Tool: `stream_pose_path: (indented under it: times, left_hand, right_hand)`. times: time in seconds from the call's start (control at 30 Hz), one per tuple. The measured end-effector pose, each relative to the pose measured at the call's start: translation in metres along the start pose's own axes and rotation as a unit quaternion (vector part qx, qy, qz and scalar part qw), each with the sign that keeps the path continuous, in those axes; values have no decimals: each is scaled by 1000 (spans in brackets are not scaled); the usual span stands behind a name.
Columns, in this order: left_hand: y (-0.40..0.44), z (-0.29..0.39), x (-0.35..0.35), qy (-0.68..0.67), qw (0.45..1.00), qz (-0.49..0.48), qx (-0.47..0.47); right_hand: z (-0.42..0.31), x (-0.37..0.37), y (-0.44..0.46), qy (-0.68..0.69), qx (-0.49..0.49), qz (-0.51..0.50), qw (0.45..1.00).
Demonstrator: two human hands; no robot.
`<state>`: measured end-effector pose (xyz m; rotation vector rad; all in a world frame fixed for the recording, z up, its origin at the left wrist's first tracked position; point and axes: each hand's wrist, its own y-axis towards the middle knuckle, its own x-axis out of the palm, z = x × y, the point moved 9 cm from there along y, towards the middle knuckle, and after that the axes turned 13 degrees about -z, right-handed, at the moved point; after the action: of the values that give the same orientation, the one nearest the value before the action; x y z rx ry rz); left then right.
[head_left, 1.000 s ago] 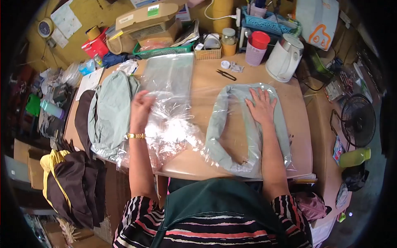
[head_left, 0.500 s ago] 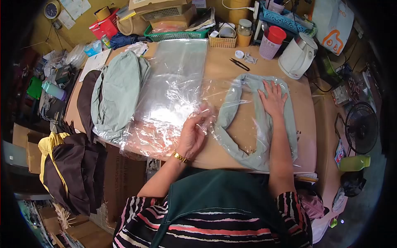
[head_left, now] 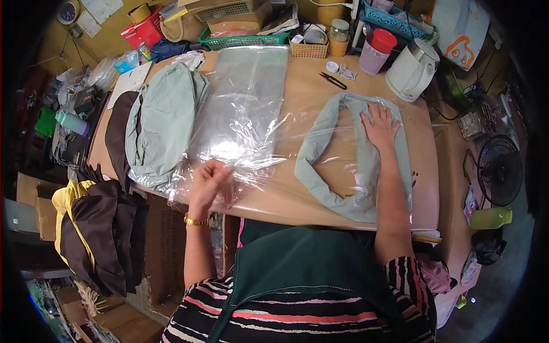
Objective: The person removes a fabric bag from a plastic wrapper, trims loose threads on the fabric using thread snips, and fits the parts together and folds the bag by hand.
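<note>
Under my right hand [head_left: 380, 127] lies a pale green cloth item [head_left: 313, 166], folded into a ring with the table showing through its middle. Clear plastic covers it, and my right hand presses on it with fingers spread flat. My left hand [head_left: 210, 182], with a gold watch at the wrist, is closed on the edge of the clear plastic bag [head_left: 280, 155], which stretches across from the cloth ring. Beneath and beyond that hand is a stack of flat clear plastic bags [head_left: 249, 80]. More pale green cloth [head_left: 163, 123] lies left of the stack, over dark brown fabric [head_left: 118, 137].
Small black thread snips [head_left: 333, 80] and a white lid [head_left: 331, 66] lie toward the back. A white electric kettle [head_left: 413, 70] stands at the back right beside a pink cup [head_left: 374, 56]. Brown and yellow cloth [head_left: 100, 228] hangs off the left edge. A black fan [head_left: 498, 172] is at right.
My left hand has moved left from beside the cloth ring to over the bag stack, drawing the plastic out with it. My right hand stays flat on the cloth.
</note>
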<state>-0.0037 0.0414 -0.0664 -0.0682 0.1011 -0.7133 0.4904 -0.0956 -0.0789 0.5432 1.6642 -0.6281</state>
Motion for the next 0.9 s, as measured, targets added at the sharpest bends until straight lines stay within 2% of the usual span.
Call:
stream_pose_path:
  times: [0.03,0.07,0.13,0.2,0.27,0.3,0.33,0.37,0.4,0.47,0.53,0.63,0.87,0.9]
  left_hand:
    - [-3,7,-19,150,984,81,48]
    - [1,29,-10,149,984,81,51]
    - [-13,114,10,258,922,214,195]
    - [-2,170,107,403,863,51,300]
    - [25,158,180,482,841,-49,240]
    - [43,144,186,480,841,-50,244]
    - [73,108,189,550,809,-33,203]
    - [95,82,192,616,770,-15,164]
    - [101,75,191,615,769,-16,171]
    - [114,48,164,631,773,-13,68]
    - [117,41,159,637,768,-2,67]
    - [115,46,149,630,775,21,45]
    - [120,36,145,627,779,20,15]
    - [120,37,146,614,788,26,39]
  right_hand:
    - [3,0,5,17,6,-9,1000]
    - [8,-7,15,16,6,-6,1000]
    - [19,4,26,143,-17,-123,982]
    - [-9,-35,-10,103,-39,-76,991]
    - [-28,-45,-36,60,-58,-35,996]
    - [-37,-47,-40,18,-87,20,996]
    - [-44,-50,-45,-23,-115,76,990]
    - [-43,-48,-45,-24,-109,81,990]
    - [-43,-42,-43,-32,-115,59,991]
    - [-41,-27,-37,-40,-117,39,992]
    - [-43,-16,-36,12,-115,41,992]
    - [-44,-13,-35,8,-89,-12,996]
    - [-44,-10,-35,-5,-73,-56,996]
    - [-40,-7,-34,-6,-58,-68,996]
